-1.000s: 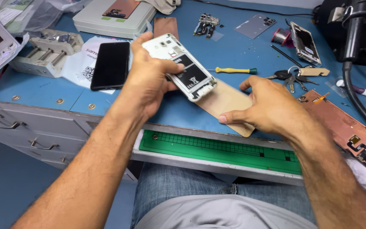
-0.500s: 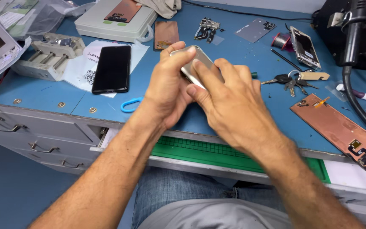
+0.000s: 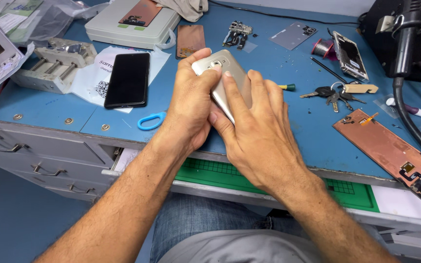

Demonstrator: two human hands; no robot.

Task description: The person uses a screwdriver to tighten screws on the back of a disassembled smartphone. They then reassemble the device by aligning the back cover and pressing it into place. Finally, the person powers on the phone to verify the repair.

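Observation:
A gold-backed phone point(image 3: 226, 73) is held over the blue bench top point(image 3: 288, 131), its back cover facing up. My left hand point(image 3: 191, 104) wraps the phone from the left, thumb near the camera lens. My right hand point(image 3: 257, 131) lies over the cover from the right, with its fingers pressing flat on the gold back. The phone's lower half is hidden under both hands.
A black phone point(image 3: 128, 79) lies on white paper at left, beside a metal clamp jig point(image 3: 54, 65). A blue plastic ring tool point(image 3: 151, 121) sits near the front edge. Keys point(image 3: 332, 93), a copper-coloured panel point(image 3: 388, 148), small parts and a green mat point(image 3: 269, 178) on the pulled-out shelf surround the hands.
A second ago the phone's open back showed and my right hand held the gold cover on the bench. The cover now sits on the phone with both hands pressing it.

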